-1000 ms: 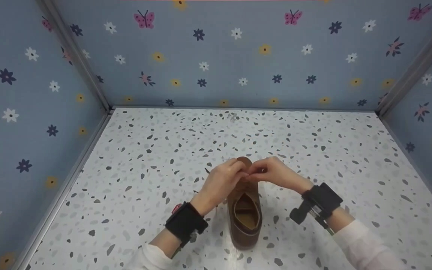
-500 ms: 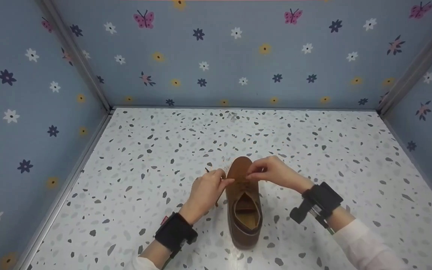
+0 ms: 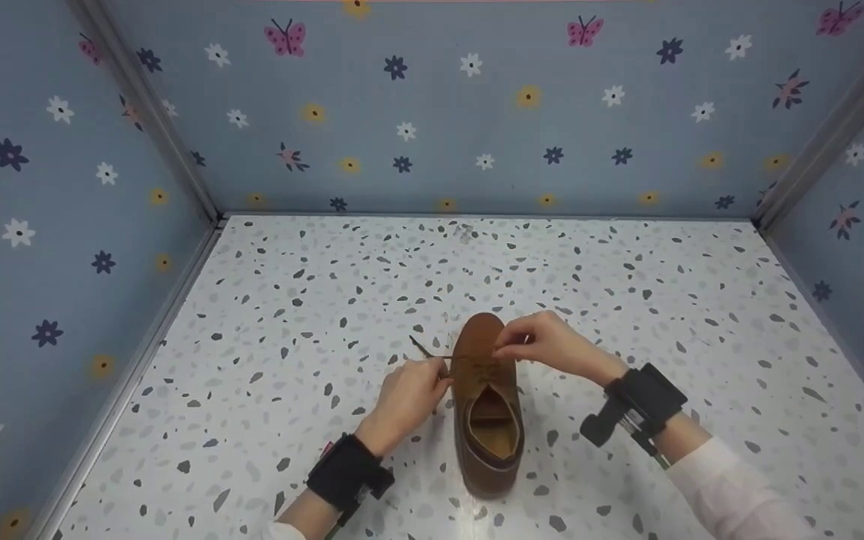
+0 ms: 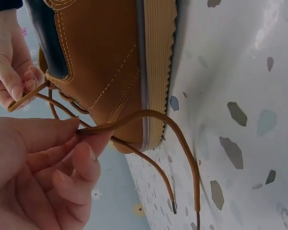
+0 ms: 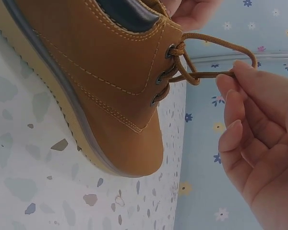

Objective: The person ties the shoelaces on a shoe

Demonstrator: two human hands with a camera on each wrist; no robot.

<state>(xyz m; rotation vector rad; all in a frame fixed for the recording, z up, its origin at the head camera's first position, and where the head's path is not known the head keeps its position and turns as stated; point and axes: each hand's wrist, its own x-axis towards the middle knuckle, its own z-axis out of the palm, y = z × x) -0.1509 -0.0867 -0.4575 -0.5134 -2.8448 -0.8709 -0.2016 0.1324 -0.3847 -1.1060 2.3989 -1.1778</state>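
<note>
- The shoe [image 4: 105, 62] stood lengthwise, toe [image 3: 484, 328] pointing forward.
- The lace [image 4: 149, 113] stretched crosswise over the shoe's front.
- The left hand [image 3: 409, 396] pinched lace beside the shoe's left side.
- The right hand [image 3: 558, 349], nearer the eyelets [image 5: 160, 76], pinched a loop [image 5: 224, 43].

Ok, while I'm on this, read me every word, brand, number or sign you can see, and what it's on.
No readable text.
Shoe: no lettering visible.
Back wall: flowers and butterflies only.
Red patch by the left wristband: too small to tell.
</note>
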